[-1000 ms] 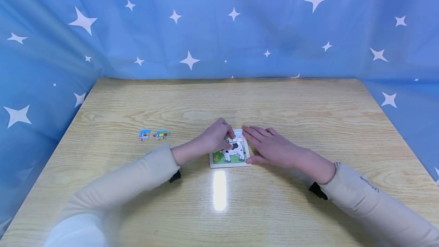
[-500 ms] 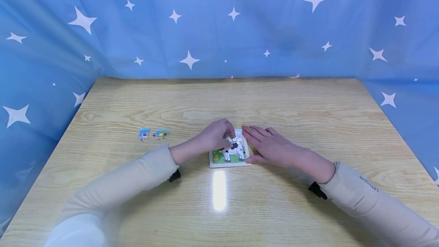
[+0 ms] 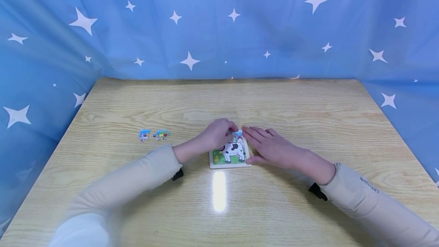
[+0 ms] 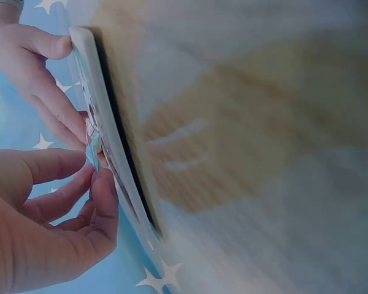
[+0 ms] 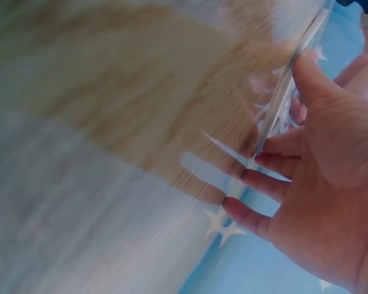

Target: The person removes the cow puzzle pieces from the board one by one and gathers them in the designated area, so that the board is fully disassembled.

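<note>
A cow jigsaw puzzle (image 3: 234,153) in a white-rimmed tray lies at the middle of the table, its upper left covered by my left hand (image 3: 217,134). Thumb and fingers of that hand pinch a thin puzzle piece (image 4: 93,152), which the left wrist view shows tilted up from the tray. My right hand (image 3: 274,146) rests along the tray's right side with fingers extended, its thumb near the front right corner. In the right wrist view, the thumb and fingertips touch the tray rim (image 5: 276,113).
Two loose puzzle pieces, a blue-and-white one (image 3: 144,135) and a more colourful one (image 3: 161,134), lie on the wooden table (image 3: 274,102) left of the tray. A blue star-patterned curtain (image 3: 219,29) hangs behind the table and along its sides.
My left hand has shifted slightly right and back, its thumb drawing away from the cow's back. More of the puzzle's upper right picture shows. The right hand stays in place.
</note>
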Demonstrator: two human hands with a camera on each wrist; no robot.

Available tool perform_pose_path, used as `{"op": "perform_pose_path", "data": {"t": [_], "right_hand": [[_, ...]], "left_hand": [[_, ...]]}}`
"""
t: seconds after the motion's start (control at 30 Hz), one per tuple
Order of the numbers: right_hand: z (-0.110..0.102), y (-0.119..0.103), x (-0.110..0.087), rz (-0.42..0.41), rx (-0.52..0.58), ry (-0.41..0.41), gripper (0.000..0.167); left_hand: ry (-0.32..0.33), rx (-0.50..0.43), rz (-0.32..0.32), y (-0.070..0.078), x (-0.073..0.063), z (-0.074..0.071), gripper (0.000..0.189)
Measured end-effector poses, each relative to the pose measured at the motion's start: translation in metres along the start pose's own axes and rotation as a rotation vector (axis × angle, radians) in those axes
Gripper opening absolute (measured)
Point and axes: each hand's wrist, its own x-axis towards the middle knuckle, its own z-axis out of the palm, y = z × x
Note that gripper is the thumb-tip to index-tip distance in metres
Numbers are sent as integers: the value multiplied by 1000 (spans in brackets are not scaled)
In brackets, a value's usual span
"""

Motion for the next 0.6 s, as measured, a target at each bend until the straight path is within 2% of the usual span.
{"op": "perform_pose_path", "data": {"t": [0.2,0.6], "right_hand": [[0,0,0,-6,-2,9,82],[0,-1,1,3,-17,-2,85]], "left_hand": [[35,22,40,1,0,-1,20],[88,-13,101,1,1,-1,9]]}}
